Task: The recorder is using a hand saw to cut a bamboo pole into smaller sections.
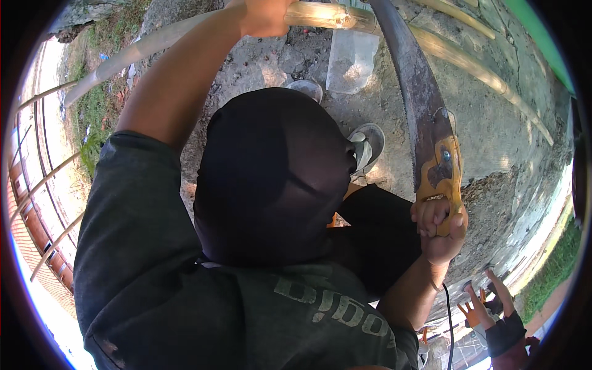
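A long bamboo pole (468,55) crosses the top of the head view, bent into an arc by the lens. My left hand (265,15) is closed around it at the top, partly cut off by the edge of the picture. At the right, my right hand (439,225) wraps round the yellow handle of a handsaw (422,102). Its dark, worn blade runs upward, with the teeth on the left side, and passes over the pole to the right of my left hand. Whether the teeth bite into the bamboo I cannot tell.
A second bamboo pole (459,13) lies at upper right. On the concrete ground (493,123) are a clear plastic piece (351,61) and my shod foot (370,145). Another person (505,327) is at lower right, near a black cable (450,320). Grass (89,80) borders the left.
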`<state>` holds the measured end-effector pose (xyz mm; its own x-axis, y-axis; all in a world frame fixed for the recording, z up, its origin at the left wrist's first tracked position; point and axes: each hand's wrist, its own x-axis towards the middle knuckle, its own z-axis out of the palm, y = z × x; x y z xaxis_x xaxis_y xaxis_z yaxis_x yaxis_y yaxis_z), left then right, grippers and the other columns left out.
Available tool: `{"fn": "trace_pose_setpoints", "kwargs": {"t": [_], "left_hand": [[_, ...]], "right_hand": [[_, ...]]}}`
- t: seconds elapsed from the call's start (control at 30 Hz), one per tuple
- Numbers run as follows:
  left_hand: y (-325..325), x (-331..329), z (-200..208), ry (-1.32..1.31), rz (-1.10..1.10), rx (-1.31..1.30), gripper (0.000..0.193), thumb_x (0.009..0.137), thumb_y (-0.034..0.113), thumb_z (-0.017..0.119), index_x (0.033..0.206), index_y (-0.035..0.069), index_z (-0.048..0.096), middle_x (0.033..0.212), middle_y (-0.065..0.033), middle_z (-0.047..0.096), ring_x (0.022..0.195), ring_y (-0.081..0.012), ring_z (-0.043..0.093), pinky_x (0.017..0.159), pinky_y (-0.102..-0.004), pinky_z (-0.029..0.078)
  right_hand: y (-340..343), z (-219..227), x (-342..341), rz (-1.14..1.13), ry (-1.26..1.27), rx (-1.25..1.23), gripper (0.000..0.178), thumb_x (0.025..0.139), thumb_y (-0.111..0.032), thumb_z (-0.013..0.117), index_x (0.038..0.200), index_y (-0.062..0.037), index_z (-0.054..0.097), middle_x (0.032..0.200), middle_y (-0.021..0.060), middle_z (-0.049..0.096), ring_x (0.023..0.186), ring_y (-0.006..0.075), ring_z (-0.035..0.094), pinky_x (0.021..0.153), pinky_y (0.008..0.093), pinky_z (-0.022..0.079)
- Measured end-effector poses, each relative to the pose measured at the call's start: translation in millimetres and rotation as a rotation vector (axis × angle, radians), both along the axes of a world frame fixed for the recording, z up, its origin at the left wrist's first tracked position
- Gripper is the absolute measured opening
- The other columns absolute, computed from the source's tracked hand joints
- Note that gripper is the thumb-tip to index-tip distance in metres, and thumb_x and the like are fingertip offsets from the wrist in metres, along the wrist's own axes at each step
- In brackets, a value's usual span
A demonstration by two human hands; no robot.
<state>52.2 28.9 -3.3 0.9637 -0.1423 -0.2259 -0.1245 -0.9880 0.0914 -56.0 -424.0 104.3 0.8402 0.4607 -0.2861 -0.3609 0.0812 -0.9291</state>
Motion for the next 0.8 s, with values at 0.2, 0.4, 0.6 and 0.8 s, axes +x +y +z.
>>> {"fn": "trace_pose_setpoints", "kwargs": {"t": [0.2, 0.4, 0.6, 0.8], "left_hand": [[-13, 1, 3, 0.038, 0.06, 0.093, 0.027, 0.077, 0.029, 0.063, 0.085, 0.004, 0.072, 0.083, -0.0223, 0.071, 0.081, -0.0415, 0.069, 0.075, -0.0496, 0.056], [-23, 2, 17, 0.138, 0.104, 0.147, 0.027, 0.076, 0.028, 0.065, 0.086, 0.004, 0.073, 0.083, -0.0227, 0.07, 0.083, -0.041, 0.069, 0.076, -0.0494, 0.056], [-24, -2, 22, 0.079, 0.144, 0.076, 0.027, 0.075, 0.024, 0.065, 0.091, 0.003, 0.073, 0.088, -0.0229, 0.071, 0.089, -0.0407, 0.069, 0.08, -0.0486, 0.056], [-32, -4, 37, 0.141, 0.197, 0.095, 0.026, 0.074, 0.022, 0.066, 0.089, 0.003, 0.073, 0.091, -0.0219, 0.072, 0.092, -0.0388, 0.07, 0.082, -0.047, 0.056]], "right_hand": [[1, 2, -2, 0.002, -0.04, -0.073, 0.05, 0.099, -0.055, 0.047, 0.077, -0.0102, 0.044, 0.051, -0.0026, 0.036, 0.044, 0.0114, 0.036, 0.058, 0.0319, 0.039], [-4, -3, -2, -0.005, -0.024, -0.057, 0.052, 0.099, -0.057, 0.048, 0.077, -0.0098, 0.046, 0.051, -0.0025, 0.036, 0.044, 0.0114, 0.036, 0.058, 0.0321, 0.038], [-1, 0, -3, 0.005, -0.046, -0.047, 0.051, 0.1, -0.055, 0.048, 0.077, -0.0097, 0.046, 0.052, -0.0026, 0.036, 0.045, 0.0111, 0.035, 0.058, 0.0317, 0.038], [4, -5, -2, 0.015, -0.016, -0.076, 0.051, 0.1, -0.055, 0.047, 0.078, -0.0096, 0.046, 0.053, -0.0022, 0.037, 0.047, 0.0115, 0.036, 0.059, 0.0313, 0.038]]}}
